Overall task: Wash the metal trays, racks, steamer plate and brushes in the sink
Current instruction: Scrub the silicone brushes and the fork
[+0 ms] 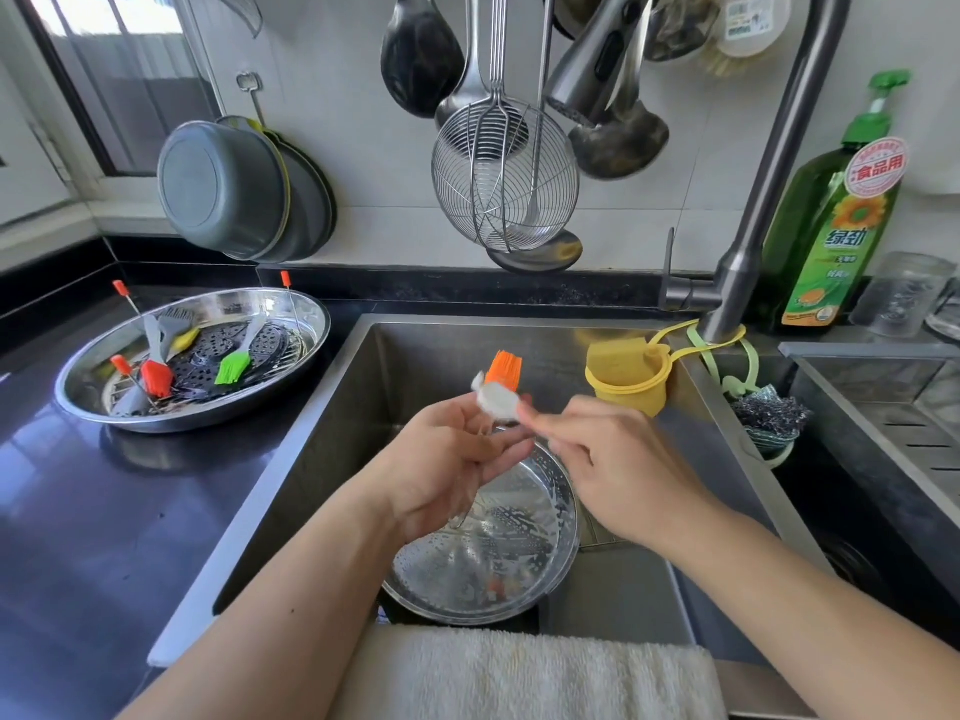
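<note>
Above the sink point(332, 449) my left hand point(447, 459) holds an orange silicone brush point(503, 368), bristles pointing away from me. My right hand point(613, 459) pinches a small white scrubbing pad point(497, 401) against the brush's neck. Below the hands a soapy perforated steamer plate point(498, 553) lies in the sink bottom. On the counter to the left a round metal tray point(301, 309) carries a dark perforated plate point(208, 358), a red brush point(156, 376), a green brush point(234, 367), a yellow brush point(184, 337) and a wire rack with orange-tipped legs point(120, 287).
The faucet head point(587, 70) hangs above the sink, with a wire skimmer point(504, 179) and ladles on the wall. A yellow cup point(626, 376), steel wool point(769, 413), a green detergent bottle point(831, 220), hanging grey pots point(234, 194) and a white towel point(530, 672) on the front edge surround it.
</note>
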The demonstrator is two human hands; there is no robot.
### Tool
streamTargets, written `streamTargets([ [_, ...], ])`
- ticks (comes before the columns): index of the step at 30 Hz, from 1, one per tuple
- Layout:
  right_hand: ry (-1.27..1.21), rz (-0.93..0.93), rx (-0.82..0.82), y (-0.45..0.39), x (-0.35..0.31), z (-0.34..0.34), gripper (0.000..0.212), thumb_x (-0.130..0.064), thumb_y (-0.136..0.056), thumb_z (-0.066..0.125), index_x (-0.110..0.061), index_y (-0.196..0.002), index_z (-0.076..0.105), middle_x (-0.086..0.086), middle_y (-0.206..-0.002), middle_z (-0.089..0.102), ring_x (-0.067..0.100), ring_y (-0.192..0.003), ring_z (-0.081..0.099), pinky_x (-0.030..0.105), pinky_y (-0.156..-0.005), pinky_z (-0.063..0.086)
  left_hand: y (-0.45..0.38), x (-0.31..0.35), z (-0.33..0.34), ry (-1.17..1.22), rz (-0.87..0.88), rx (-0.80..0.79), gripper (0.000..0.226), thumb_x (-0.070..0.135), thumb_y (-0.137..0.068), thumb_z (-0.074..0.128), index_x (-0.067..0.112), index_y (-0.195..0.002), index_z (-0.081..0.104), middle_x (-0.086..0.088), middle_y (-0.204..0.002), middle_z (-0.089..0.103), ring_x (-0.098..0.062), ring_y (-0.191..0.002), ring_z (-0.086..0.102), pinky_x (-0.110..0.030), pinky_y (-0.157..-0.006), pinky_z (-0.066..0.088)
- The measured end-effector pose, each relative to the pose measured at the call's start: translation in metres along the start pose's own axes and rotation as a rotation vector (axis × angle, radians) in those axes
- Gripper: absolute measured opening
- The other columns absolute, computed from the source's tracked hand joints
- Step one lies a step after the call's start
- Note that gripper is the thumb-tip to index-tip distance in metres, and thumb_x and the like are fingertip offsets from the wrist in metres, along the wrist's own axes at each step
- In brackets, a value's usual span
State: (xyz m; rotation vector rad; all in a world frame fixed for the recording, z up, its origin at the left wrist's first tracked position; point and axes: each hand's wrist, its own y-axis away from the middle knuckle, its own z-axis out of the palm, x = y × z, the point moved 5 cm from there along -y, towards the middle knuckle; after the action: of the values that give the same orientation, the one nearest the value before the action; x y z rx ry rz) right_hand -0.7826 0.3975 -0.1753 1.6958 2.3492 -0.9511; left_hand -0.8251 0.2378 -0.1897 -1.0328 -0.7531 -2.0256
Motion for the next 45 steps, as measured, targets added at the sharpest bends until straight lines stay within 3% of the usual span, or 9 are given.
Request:
streamTargets([
  [7, -0.020, 0.041, 0.089, -0.007, 0.009, -0.007, 0.053, -0.010, -0.098, 0.062, -0.048, -0.135, 0.058, -0.012, -0.079, 0.051, 0.011, -0.072, 0.052, 0.041, -0.063, 0.051, 0.005, 0.005, 0.011, 0.089, 0.010, -0.206, 0.081, -0.028, -0.071, 0.033, 0.000, -0.146, 0.050, -0.013, -0.148, 0.057, -0.027, -0.141, 0.052, -0.038, -0.119, 0.041],
  [11, -0.130, -0.055, 0.009, 0.008, -0.014, 0.000, 0.050, -0.009, -0.098, 0.062, -0.043, -0.134, 0.060, -0.018, -0.078, 0.050, 0.006, -0.071, 0.050, 0.021, -0.061, 0.042, 0.000, 0.005, 0.004, 0.230, 0.038, -0.142, 0.089, -0.026, -0.059, 0.037, -0.008, -0.146, 0.047, -0.017, -0.145, 0.058, -0.034, -0.140, 0.053, -0.044, -0.115, 0.045],
  [13, -0.095, 0.018, 0.097, 0.000, -0.001, -0.003, 0.054, -0.009, -0.098, 0.062, -0.048, -0.135, 0.056, -0.013, -0.077, 0.050, 0.008, -0.070, 0.050, 0.032, -0.060, 0.047, 0.001, 0.006, 0.012, 0.200, 0.037, -0.255, 0.093, -0.021, -0.060, 0.035, -0.010, -0.151, 0.038, -0.019, -0.151, 0.050, -0.034, -0.149, 0.040, -0.045, -0.124, 0.033],
  [18, -0.165, -0.098, -0.020, 0.007, -0.031, 0.005, 0.050, -0.006, -0.097, 0.061, -0.038, -0.135, 0.062, -0.016, -0.076, 0.047, 0.002, -0.072, 0.050, 0.024, -0.066, 0.045, 0.000, 0.009, 0.006, 0.414, 0.028, -0.100, 0.058, 0.026, -0.099, 0.044, -0.006, -0.148, 0.047, -0.018, -0.150, 0.055, -0.034, -0.140, 0.052, -0.047, -0.123, 0.032],
  [21, -0.146, -0.111, -0.034, 0.004, -0.030, 0.007, 0.048, -0.008, -0.098, 0.061, -0.040, -0.134, 0.062, -0.023, -0.076, 0.046, -0.004, -0.072, 0.048, 0.012, -0.064, 0.037, 0.002, 0.010, 0.003, 0.429, 0.029, -0.038, 0.079, 0.061, -0.105, 0.030, -0.003, -0.145, 0.051, -0.019, -0.143, 0.061, -0.035, -0.137, 0.055, -0.048, -0.121, 0.035],
  [27, -0.219, -0.184, -0.150, 0.011, -0.044, 0.012, 0.046, -0.008, -0.099, 0.059, -0.037, -0.135, 0.064, -0.025, -0.079, 0.049, -0.001, -0.075, 0.050, 0.013, -0.068, 0.038, 0.005, 0.012, 0.005, 0.439, 0.026, -0.022, 0.090, 0.073, -0.100, 0.027, -0.001, -0.145, 0.052, -0.016, -0.145, 0.061, -0.034, -0.138, 0.054, -0.049, -0.123, 0.031],
  [36, -0.163, -0.122, -0.091, 0.009, -0.040, 0.008, 0.046, -0.005, -0.097, 0.062, -0.034, -0.133, 0.065, -0.030, -0.086, 0.051, -0.009, -0.082, 0.053, 0.005, -0.067, 0.036, 0.006, 0.014, 0.005, 0.418, 0.019, -0.019, 0.079, 0.061, -0.107, 0.028, -0.004, -0.145, 0.050, -0.017, -0.136, 0.066, -0.037, -0.130, 0.061, -0.052, -0.118, 0.038],
  [40, -0.116, -0.099, -0.127, 0.006, -0.029, 0.006, 0.047, -0.008, -0.098, 0.060, -0.040, -0.132, 0.064, -0.022, -0.082, 0.054, -0.007, -0.078, 0.052, 0.007, -0.066, 0.036, 0.002, 0.009, -0.005, 0.286, 0.033, 0.174, 0.044, 0.032, -0.111, 0.041, -0.003, -0.125, 0.065, -0.006, -0.078, 0.055, -0.022, -0.076, 0.062, -0.042, -0.089, 0.057],
  [45, -0.181, 0.024, 0.042, 0.007, -0.004, -0.010, 0.055, -0.010, -0.098, 0.063, -0.052, -0.133, 0.057, -0.010, -0.078, 0.051, 0.012, -0.071, 0.052, 0.032, -0.062, 0.044, -0.002, 0.009, -0.026, -0.023, 0.077, 0.325, 0.020, 0.006, -0.104, 0.055, 0.002, -0.105, 0.074, -0.003, -0.072, 0.050, -0.012, -0.062, 0.049, -0.024, -0.058, 0.053],
])
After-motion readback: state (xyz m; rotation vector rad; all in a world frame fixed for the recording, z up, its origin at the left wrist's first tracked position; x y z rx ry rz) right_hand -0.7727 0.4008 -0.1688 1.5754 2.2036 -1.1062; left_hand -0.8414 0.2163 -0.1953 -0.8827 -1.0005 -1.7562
